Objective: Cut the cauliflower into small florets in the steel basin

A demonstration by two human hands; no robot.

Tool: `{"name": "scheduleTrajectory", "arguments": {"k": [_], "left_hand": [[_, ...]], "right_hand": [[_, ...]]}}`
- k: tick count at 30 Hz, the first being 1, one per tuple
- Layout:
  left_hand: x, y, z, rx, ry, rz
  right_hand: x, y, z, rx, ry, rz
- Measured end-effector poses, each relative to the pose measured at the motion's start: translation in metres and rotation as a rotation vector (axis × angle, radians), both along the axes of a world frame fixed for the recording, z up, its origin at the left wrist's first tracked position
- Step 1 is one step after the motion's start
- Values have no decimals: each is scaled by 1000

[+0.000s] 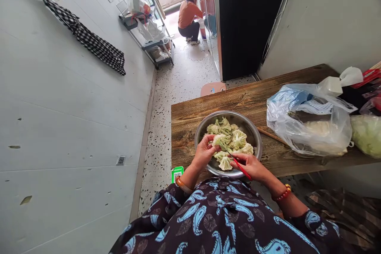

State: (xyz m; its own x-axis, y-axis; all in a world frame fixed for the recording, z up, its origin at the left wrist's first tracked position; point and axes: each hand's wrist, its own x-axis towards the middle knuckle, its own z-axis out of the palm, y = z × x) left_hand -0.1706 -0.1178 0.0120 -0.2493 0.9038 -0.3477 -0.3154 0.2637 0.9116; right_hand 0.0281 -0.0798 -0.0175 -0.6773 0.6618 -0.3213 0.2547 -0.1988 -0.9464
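Note:
A wide steel bowl (258, 143) on the wooden table holds several cut cauliflower florets (238, 139). My left hand (204, 152) is closed on a cauliflower floret (222, 141) above the left part of the bowl. In my right hand (249, 165) is a small red-handled knife (241, 169), its dark blade pointing up and left to the stem of that floret. Both hands are over the near half of the bowl. The fingers of my right hand partly cover the knife.
On the wooden table (190, 117), a clear plastic bag (309, 123) lies right of the bowl, beside a bagged pale green vegetable (366, 135) and a tissue pack (331, 86). A pink stool (212, 88) stands behind. Near the doorway are a crouching person (187, 18) and a shelf cart (153, 43).

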Motion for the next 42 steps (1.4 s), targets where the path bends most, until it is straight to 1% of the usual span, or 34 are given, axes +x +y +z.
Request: {"name": "scheduleTrajectory", "arguments": {"k": [6, 11, 15, 19, 23, 25, 27, 29, 30, 32, 34, 35, 37, 40, 42], "left_hand": [[1, -1, 1, -15, 22, -9], [0, 0, -1, -13, 40, -31], [-2, 1, -5, -10, 66, -35], [-3, 2, -8, -16, 85, -28], [-4, 1, -10, -26, 16, -37], [-6, 0, -11, -30, -45, -32], [-11, -2, -11, -41, -121, -2], [-16, -3, -11, -60, -195, 47], [-18, -4, -11, -72, -225, 70], [-20, -4, -10, -96, -275, 95], [-17, -3, -9, -114, -322, 94], [-14, -2, -8, -121, -342, 88], [-6, 0, -7, -136, -369, 76], [3, 2, -5, -152, -359, 53], [5, 3, -5, -153, -341, 30]], "right_hand": [[-4, 2, 4, 39, 3, 4], [-3, 6, 8, 55, 59, 49], [0, 8, 2, 58, 77, 89], [-2, 6, -3, 113, 50, 105], [-3, 5, -1, 203, -2, 123], [1, 5, -2, 268, -31, 134], [9, 5, -6, 299, -51, 130], [18, 5, -11, 274, -71, 87], [22, 5, -14, 252, -83, 42], [24, 4, -16, 227, -100, -89], [17, 3, -13, 254, -72, -226], [11, 3, -10, 290, -43, -280], [-5, 3, -3, 397, 31, -313], [-28, 3, 3, 581, 75, -315], [-36, 4, 3, 666, 90, -282]]}}
